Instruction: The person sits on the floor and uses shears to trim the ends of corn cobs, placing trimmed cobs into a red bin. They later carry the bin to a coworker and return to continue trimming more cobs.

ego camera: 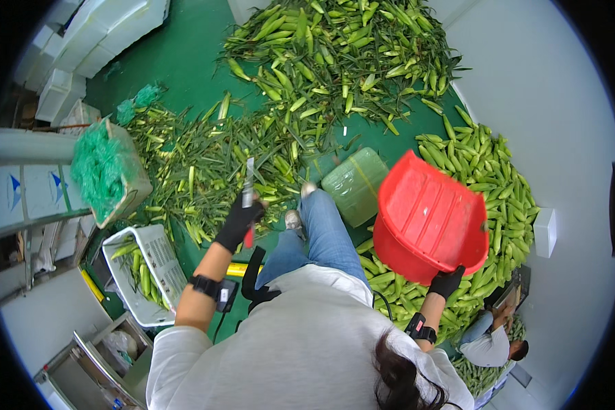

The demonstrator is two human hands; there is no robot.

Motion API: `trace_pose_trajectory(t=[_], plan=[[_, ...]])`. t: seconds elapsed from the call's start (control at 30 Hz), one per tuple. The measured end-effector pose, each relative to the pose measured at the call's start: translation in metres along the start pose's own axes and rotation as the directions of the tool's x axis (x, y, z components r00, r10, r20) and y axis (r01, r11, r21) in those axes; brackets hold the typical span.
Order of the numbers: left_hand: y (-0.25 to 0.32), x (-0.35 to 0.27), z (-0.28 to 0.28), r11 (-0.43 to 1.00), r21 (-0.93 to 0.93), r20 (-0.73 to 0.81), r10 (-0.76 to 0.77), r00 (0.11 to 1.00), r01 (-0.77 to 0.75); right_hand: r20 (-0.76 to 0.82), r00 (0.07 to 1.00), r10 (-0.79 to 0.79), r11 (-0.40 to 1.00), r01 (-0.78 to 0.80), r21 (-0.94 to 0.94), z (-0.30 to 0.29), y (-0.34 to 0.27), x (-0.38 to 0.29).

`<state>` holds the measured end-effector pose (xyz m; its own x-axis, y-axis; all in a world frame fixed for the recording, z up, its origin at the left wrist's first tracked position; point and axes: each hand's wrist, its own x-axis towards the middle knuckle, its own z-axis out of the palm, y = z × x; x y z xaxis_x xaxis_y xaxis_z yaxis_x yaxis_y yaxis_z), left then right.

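My left hand (238, 223), in a black glove, grips a knife (248, 192) with a red handle; its blade points away from me. My right hand (447, 283), also gloved in black, holds the near rim of a red plastic tub (428, 215), which is tilted so that its ribbed inside shows. Ears of corn in green husks (510, 205) lie heaped beside and under the tub. Between my feet and the big corn pile (338, 46) at the top, cut leaves and stalk ends (205, 154) cover the floor.
A wrapped green foam box (355, 187) sits right of my feet. At left are a white crate (171, 266) holding some corn, a bin (141, 179) of green mesh bags, and stacked foam boxes (102, 36). Another person (489, 346) sits by the corn at lower right.
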<state>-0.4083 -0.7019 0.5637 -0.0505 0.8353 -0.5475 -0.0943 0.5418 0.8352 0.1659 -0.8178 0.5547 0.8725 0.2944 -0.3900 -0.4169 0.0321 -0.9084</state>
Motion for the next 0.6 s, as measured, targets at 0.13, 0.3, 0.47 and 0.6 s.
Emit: trace_pose_trajectory(t=[0.13, 0.3, 0.47, 0.6], plan=[[0.053, 0.085, 0.101, 0.743, 0.535, 0.335, 0.251, 0.908, -0.402, 0.369, 0.928, -0.047, 0.999, 0.042, 0.022, 0.137, -0.02, 0.005], [0.091, 0.201, 0.228, 0.222, 0.45, 0.613, 0.627, 0.48, -0.865, 0.373, 0.928, 0.017, 0.977, 0.064, -0.204, 0.314, 0.002, 0.039], [0.076, 0.357, 0.318, 0.494, 0.527, 0.673, 0.255, 0.695, -0.692, 0.332, 0.926, 0.181, 0.933, -0.054, -0.356, 0.45, 0.055, 0.125], [0.036, 0.483, 0.379, 0.598, 0.459, 0.666, 0.258, 0.7, -0.657, 0.54, 0.833, 0.121, 0.686, 0.323, -0.652, 0.542, 0.09, 0.223]])
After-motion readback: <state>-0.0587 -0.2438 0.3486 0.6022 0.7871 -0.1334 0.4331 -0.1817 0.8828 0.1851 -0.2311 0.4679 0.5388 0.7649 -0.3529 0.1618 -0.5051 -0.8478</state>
